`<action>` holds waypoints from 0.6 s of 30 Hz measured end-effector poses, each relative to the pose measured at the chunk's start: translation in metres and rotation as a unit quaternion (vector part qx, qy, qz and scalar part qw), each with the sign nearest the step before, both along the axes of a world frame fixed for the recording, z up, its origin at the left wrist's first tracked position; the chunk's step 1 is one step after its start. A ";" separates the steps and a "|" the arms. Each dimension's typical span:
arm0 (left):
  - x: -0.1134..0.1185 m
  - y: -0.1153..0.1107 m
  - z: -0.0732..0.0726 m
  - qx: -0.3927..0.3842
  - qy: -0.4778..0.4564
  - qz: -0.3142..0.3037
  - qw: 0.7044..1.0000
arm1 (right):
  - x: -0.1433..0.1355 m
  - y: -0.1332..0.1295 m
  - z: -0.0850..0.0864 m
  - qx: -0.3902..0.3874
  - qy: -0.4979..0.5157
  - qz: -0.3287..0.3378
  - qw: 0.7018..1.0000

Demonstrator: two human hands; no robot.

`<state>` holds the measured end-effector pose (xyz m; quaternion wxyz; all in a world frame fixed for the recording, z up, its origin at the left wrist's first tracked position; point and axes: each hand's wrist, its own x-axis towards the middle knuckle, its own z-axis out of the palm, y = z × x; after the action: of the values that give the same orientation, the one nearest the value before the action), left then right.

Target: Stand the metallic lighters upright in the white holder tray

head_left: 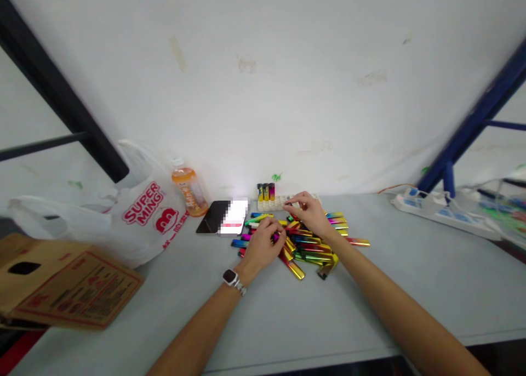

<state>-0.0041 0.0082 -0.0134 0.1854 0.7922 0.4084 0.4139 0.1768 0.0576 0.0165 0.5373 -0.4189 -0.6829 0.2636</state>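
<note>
A loose pile of shiny lighters (312, 249) in gold, red, green, blue and purple lies on the table. My left hand (265, 244) rests over the pile's left side, its fingers curled round a purple lighter (275, 237) that is mostly hidden. Behind the pile sits a white holder with small holes (277, 203), and three lighters (266, 192) stand upright at its left end. At the front edge of this holder, my right hand (309, 211) pinches a lighter (289, 204); only its dark end shows between thumb and fingers.
Left of the pile lie a tablet (211, 217), an orange drink bottle (189, 188), a white plastic bag (143, 217) and a cardboard box (78, 283). A white power strip (444, 214) stands at right by a blue metal frame (472, 118). The wall rises behind.
</note>
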 end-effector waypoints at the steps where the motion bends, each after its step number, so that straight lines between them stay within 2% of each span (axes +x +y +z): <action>1: 0.000 0.000 0.000 0.000 0.002 0.000 1.000 | 0.002 0.008 0.002 0.006 -0.018 -0.004 1.000; 7: -0.001 0.001 0.000 -0.002 0.003 -0.001 1.000 | 0.006 0.058 0.007 -0.029 -0.041 0.022 0.998; 12: -0.002 -0.001 0.002 -0.010 0.012 0.007 1.000 | 0.000 0.088 0.004 0.018 -0.070 0.023 0.997; 18: -0.002 0.000 0.001 -0.020 0.015 0.012 1.000 | -0.009 0.106 0.004 0.074 -0.166 0.020 0.983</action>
<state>-0.0060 0.0085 -0.0127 0.1903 0.7896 0.4288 0.3955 0.1675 0.1637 0.0206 0.4403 -0.4025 -0.7885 0.1500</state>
